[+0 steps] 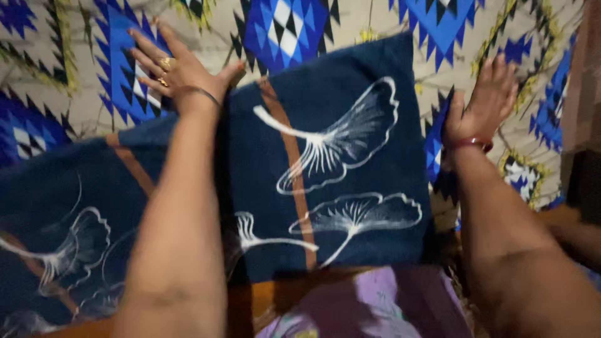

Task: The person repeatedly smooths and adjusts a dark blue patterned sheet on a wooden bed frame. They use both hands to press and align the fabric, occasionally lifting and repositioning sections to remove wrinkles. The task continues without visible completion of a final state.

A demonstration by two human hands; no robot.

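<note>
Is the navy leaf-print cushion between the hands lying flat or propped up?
Flat: the cushion lies face-up on the patterned bedspread, printed face in view.

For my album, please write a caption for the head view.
Two bare hands, left hand and right hand, flank a navy leaf-print cushion.

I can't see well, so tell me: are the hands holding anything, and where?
Both hands are open-fingered against the dark blue cushion: left hand at its upper left corner, right hand along its right edge. No closed grip shows.
</note>
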